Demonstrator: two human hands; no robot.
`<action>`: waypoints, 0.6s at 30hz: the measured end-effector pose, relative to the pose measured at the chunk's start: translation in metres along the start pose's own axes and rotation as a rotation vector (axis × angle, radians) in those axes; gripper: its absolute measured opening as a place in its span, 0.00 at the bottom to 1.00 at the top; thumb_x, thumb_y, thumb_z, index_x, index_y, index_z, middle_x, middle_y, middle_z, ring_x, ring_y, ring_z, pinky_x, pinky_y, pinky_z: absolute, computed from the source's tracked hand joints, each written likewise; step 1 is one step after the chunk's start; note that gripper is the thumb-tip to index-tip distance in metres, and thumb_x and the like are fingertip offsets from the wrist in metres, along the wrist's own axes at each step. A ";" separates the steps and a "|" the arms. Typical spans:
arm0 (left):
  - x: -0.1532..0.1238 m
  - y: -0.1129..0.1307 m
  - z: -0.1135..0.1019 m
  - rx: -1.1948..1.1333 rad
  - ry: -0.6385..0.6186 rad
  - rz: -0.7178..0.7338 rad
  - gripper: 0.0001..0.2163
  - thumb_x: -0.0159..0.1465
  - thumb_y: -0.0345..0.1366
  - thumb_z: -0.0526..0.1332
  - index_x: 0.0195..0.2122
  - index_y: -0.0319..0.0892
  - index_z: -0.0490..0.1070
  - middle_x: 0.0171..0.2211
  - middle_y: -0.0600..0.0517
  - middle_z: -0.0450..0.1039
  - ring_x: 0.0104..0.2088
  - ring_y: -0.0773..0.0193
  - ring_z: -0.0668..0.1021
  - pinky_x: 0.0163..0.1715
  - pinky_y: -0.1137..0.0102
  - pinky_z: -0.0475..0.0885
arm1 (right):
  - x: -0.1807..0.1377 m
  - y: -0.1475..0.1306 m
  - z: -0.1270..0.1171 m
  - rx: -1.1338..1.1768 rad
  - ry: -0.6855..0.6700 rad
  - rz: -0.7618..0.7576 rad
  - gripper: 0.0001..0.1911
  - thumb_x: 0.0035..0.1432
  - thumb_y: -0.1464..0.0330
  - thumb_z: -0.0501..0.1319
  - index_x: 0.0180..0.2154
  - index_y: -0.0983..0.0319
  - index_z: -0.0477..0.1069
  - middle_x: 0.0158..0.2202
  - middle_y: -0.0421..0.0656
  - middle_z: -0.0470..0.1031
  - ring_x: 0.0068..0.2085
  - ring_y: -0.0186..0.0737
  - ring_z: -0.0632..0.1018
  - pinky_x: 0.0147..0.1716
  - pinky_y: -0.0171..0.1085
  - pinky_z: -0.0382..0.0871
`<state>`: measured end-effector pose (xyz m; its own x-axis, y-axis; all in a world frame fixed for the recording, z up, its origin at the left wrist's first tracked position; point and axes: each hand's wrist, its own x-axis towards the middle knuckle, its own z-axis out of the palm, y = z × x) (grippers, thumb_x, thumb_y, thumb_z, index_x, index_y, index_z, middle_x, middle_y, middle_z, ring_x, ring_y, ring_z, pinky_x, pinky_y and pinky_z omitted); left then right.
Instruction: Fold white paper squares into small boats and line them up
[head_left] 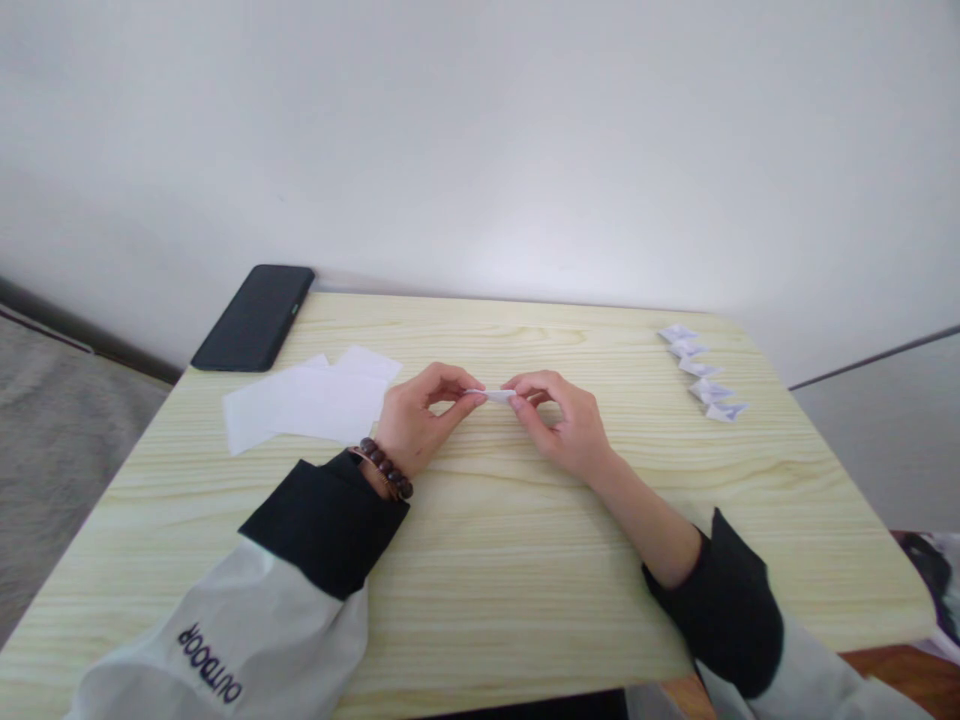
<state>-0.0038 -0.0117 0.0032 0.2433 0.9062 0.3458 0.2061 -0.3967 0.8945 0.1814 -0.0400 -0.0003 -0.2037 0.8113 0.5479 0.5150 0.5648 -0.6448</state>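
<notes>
My left hand (pixel 417 418) and my right hand (pixel 561 423) meet at the middle of the light wooden table (pixel 487 560). Both pinch the ends of a small folded piece of white paper (pixel 495 395), held just above the tabletop. The left fingers curl around its left end, the right thumb and forefinger close on its right end. A bead bracelet (pixel 385 468) circles my left wrist.
A loose stack of white paper sheets (pixel 311 405) lies left of my hands. A black phone (pixel 255 316) rests at the table's far left corner. Several small folded paper pieces (pixel 703 372) lie in a row at the far right. A pale wall stands behind the table.
</notes>
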 end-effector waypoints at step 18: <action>0.000 0.003 -0.003 0.089 -0.021 0.082 0.08 0.57 0.39 0.63 0.31 0.40 0.71 0.34 0.49 0.78 0.37 0.63 0.79 0.35 0.69 0.78 | -0.002 0.000 0.002 0.015 -0.016 -0.027 0.03 0.58 0.71 0.56 0.36 0.60 0.67 0.35 0.41 0.76 0.32 0.31 0.77 0.32 0.31 0.73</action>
<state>-0.0058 -0.0129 0.0064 0.2821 0.8674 0.4099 0.2683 -0.4815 0.8344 0.1802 -0.0414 -0.0031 -0.2308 0.7979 0.5569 0.4969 0.5888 -0.6375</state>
